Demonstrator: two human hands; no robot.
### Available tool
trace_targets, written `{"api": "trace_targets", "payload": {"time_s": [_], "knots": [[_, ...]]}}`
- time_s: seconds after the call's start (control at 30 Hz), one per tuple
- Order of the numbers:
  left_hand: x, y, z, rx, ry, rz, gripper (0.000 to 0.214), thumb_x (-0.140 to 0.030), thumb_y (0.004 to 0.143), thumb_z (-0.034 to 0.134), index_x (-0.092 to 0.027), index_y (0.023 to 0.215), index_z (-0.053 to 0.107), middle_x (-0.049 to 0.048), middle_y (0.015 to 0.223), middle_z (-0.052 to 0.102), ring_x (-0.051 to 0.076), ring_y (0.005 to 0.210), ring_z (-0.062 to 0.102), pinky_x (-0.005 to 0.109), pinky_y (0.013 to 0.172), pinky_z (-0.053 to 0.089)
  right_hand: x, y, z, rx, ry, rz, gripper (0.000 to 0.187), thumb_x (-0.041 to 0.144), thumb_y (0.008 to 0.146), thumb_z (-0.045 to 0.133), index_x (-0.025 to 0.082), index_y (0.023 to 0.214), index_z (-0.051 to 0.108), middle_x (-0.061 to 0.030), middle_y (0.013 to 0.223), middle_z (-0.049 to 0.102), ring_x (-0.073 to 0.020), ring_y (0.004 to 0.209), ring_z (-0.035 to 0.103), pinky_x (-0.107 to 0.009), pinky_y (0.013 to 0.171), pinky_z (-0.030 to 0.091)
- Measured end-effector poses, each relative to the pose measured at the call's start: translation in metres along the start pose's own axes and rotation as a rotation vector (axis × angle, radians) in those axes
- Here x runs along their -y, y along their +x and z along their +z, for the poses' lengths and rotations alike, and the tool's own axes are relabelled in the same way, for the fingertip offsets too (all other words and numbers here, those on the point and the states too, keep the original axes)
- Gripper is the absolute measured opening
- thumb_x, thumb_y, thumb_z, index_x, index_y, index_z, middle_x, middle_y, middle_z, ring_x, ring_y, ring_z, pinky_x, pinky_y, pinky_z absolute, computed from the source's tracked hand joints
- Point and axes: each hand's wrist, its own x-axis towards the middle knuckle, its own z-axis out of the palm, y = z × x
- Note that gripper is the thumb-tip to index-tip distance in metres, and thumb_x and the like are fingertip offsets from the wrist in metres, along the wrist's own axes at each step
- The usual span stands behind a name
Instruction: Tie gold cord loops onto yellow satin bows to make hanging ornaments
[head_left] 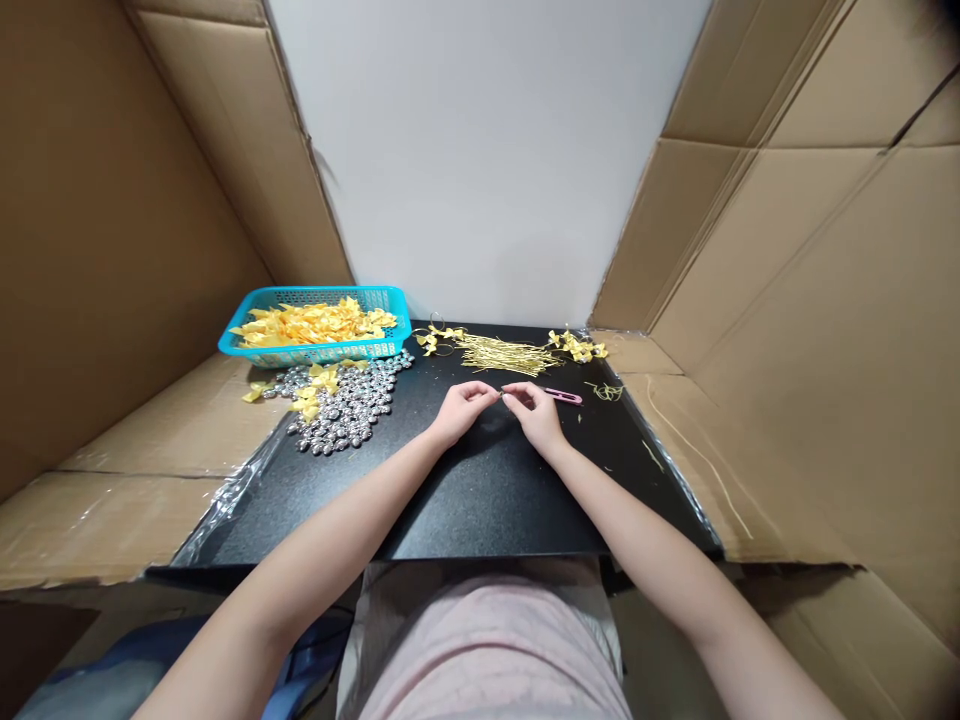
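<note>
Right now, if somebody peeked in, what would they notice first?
Probably the bright blue basket of yellow bows at the back left, with a shiny heap of silver beads in front of it. In the middle of the black table, the left hand and right hand meet fingertip to fingertip over something too tiny to make out.

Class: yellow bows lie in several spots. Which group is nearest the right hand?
The bunch at the right end of the gold cords, beyond the right hand; the rest lie farther left, toward the teal basket and silver bells.
</note>
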Motion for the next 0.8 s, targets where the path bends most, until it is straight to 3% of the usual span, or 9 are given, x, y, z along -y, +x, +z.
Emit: {"api": "trace_targets", "payload": {"time_s": [0.37, 0.8], "knots": [[-0.0007, -0.0014, 0.0008, 0.000, 0.015, 0.022, 0.021, -0.032, 0.091, 0.061, -0.012, 0.099, 0.064, 0.0039, 0.095, 0.067, 0.016, 0.081, 0.065, 0.033, 0.071, 0.057, -0.0116, 0.0020, 0.0037, 0.067, 0.078, 0.128, 0.025, 0.035, 0.094, 0.058, 0.016, 0.109, 0.062, -0.0058, 0.107, 0.066, -0.0167, 0.089, 0.065, -0.035, 0.078, 0.057], [-0.0011, -0.0003, -0.0008, 0.030, 0.043, 0.046, 0.024, -0.033, 0.092, 0.059, -0.013, 0.103, 0.064, 0.0052, 0.099, 0.067, 0.018, 0.085, 0.065, 0.035, 0.075, 0.056, -0.0079, 0.0031, 0.0016, 0.107, 0.092, 0.140, 0.027, 0.035, 0.094, 0.058, 0.016, 0.112, 0.061, -0.0066, 0.110, 0.065, -0.0182, 0.093, 0.065, -0.038, 0.081, 0.056]]}}
